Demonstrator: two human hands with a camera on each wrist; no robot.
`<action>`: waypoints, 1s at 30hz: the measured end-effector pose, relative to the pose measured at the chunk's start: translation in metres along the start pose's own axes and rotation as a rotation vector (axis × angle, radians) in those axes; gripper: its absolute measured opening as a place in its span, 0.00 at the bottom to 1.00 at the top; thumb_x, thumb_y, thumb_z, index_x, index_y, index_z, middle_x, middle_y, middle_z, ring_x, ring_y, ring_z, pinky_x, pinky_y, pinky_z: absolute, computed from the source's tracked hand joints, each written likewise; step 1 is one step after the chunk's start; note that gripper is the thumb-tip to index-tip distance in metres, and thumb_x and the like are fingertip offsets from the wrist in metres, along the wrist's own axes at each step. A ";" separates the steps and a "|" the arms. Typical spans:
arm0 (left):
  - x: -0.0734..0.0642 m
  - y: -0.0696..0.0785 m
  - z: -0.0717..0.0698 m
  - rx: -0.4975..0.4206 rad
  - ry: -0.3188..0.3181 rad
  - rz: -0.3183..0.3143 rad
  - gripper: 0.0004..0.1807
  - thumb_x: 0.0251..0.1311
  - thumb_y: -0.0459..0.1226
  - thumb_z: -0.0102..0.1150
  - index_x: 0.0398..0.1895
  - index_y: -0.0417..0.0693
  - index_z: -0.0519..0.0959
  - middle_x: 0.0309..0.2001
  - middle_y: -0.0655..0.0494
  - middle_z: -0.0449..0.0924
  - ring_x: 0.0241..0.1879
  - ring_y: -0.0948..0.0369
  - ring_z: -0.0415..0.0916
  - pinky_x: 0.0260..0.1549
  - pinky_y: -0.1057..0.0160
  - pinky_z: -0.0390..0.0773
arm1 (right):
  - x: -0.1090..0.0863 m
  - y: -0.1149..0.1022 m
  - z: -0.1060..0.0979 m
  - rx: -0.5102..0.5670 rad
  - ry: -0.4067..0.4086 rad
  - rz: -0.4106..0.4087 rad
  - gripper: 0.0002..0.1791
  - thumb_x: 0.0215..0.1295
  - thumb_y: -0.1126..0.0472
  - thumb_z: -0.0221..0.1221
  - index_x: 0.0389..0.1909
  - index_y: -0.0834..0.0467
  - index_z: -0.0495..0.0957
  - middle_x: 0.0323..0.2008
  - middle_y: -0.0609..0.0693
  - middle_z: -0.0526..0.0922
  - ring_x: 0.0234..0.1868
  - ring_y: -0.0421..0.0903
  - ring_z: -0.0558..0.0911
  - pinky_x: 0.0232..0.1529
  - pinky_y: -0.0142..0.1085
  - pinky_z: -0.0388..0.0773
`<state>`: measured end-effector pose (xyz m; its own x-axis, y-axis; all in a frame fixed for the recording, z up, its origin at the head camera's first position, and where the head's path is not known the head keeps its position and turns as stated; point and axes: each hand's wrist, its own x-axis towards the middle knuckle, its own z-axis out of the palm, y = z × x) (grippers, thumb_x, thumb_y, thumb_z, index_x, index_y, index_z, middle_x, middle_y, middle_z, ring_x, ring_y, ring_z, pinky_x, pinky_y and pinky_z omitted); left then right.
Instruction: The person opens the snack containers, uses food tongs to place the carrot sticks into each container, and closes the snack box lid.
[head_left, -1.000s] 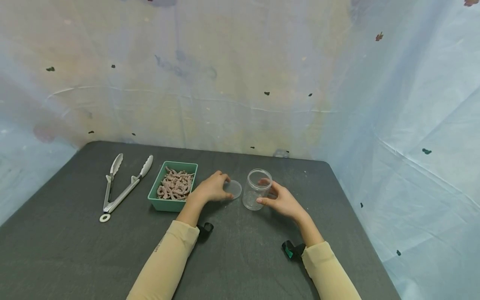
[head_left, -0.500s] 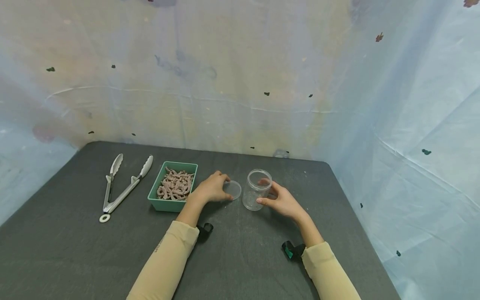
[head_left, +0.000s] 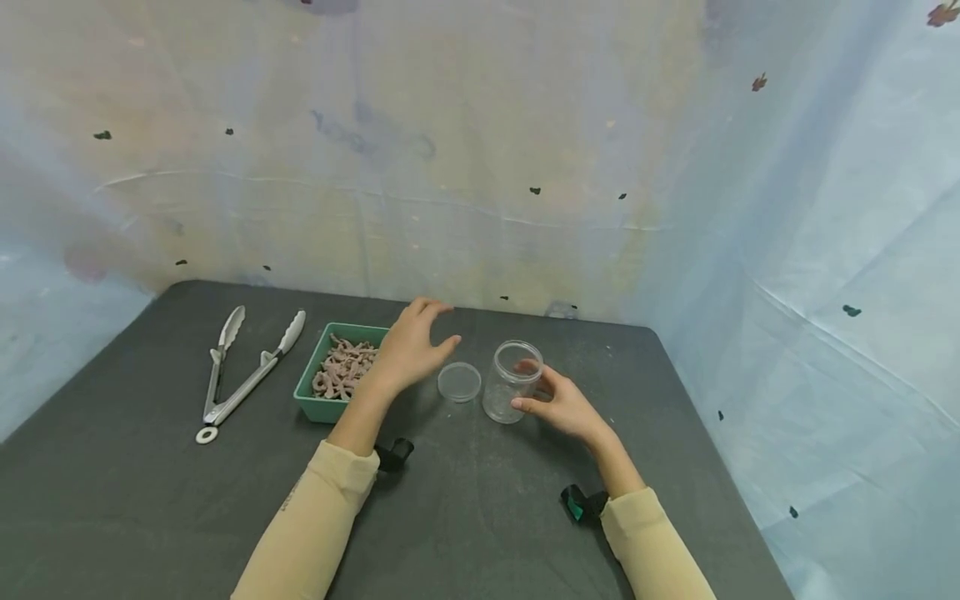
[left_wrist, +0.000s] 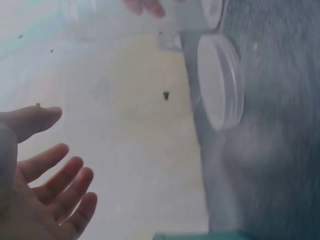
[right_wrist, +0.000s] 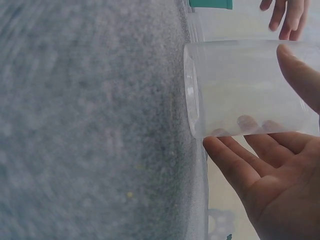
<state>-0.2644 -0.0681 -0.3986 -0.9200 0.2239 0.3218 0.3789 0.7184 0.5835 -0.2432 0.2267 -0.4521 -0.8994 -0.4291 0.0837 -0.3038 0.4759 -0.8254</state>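
My right hand (head_left: 567, 408) holds a clear, lidless jar (head_left: 501, 398) upright on the table, thumb on the near side and fingers on the far side. In the right wrist view the fingers (right_wrist: 240, 165) bend against the wall of the jar (right_wrist: 250, 85). A round clear lid (head_left: 459, 382) lies flat just left of the jar. My left hand (head_left: 408, 348) hovers above and left of the lid, beside the green tub, with nothing in it. Its fingers (left_wrist: 62, 187) are spread and relaxed in the left wrist view, apart from the lid (left_wrist: 220, 82).
A green tub (head_left: 322, 410) of brownish-pink, worm-like strips (head_left: 343, 371) stands left of the lid, its right side partly behind my left hand. Open metal tongs (head_left: 247, 390) with pale tips lie farther left. A patterned sheet (head_left: 450, 150) hangs behind the dark table (head_left: 465, 517).
My left hand has let go of the lid and risen up and to the left. The lid now rests by itself. My right hand has stayed on the jar.
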 end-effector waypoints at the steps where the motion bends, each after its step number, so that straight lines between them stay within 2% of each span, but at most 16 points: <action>1: -0.001 -0.002 -0.004 0.004 0.021 0.006 0.30 0.71 0.46 0.65 0.72 0.45 0.73 0.71 0.43 0.67 0.69 0.42 0.67 0.60 0.39 0.74 | 0.000 0.000 0.000 0.001 0.001 0.002 0.38 0.71 0.58 0.68 0.76 0.63 0.65 0.71 0.60 0.73 0.70 0.61 0.74 0.62 0.57 0.77; 6: -0.011 -0.015 -0.024 0.018 0.097 0.021 0.30 0.71 0.45 0.66 0.71 0.44 0.73 0.70 0.42 0.68 0.65 0.42 0.70 0.54 0.40 0.77 | -0.003 -0.001 -0.001 0.005 -0.001 0.004 0.38 0.71 0.58 0.68 0.76 0.62 0.65 0.71 0.60 0.73 0.70 0.61 0.74 0.62 0.56 0.77; 10: -0.019 -0.029 -0.043 0.024 0.127 0.007 0.30 0.71 0.43 0.66 0.72 0.43 0.72 0.70 0.40 0.66 0.62 0.42 0.71 0.51 0.40 0.77 | -0.005 -0.003 -0.002 0.007 0.004 0.018 0.37 0.70 0.57 0.69 0.76 0.61 0.66 0.71 0.58 0.73 0.71 0.60 0.74 0.62 0.57 0.76; 13: -0.026 -0.040 -0.057 0.041 0.139 -0.017 0.30 0.71 0.42 0.65 0.73 0.42 0.71 0.71 0.39 0.65 0.64 0.40 0.69 0.53 0.38 0.76 | -0.006 -0.003 -0.003 0.003 0.004 0.026 0.38 0.70 0.56 0.69 0.76 0.60 0.66 0.71 0.58 0.73 0.71 0.60 0.74 0.62 0.57 0.76; 21: -0.042 -0.077 -0.088 0.154 0.116 -0.089 0.31 0.73 0.43 0.62 0.73 0.38 0.70 0.71 0.33 0.63 0.66 0.34 0.65 0.56 0.31 0.71 | -0.011 0.000 -0.009 0.009 0.021 0.034 0.37 0.70 0.57 0.69 0.75 0.60 0.66 0.71 0.59 0.73 0.71 0.61 0.74 0.63 0.56 0.76; 30: -0.062 -0.134 -0.117 0.270 0.077 -0.168 0.34 0.71 0.42 0.63 0.72 0.31 0.68 0.69 0.26 0.60 0.65 0.28 0.60 0.57 0.26 0.66 | -0.012 0.003 -0.011 0.004 0.015 0.041 0.38 0.70 0.57 0.69 0.76 0.61 0.65 0.72 0.59 0.71 0.71 0.62 0.73 0.61 0.55 0.78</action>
<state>-0.2467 -0.2549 -0.4091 -0.9531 0.0441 0.2995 0.1724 0.8922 0.4174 -0.2369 0.2416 -0.4495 -0.9156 -0.3979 0.0575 -0.2650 0.4897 -0.8306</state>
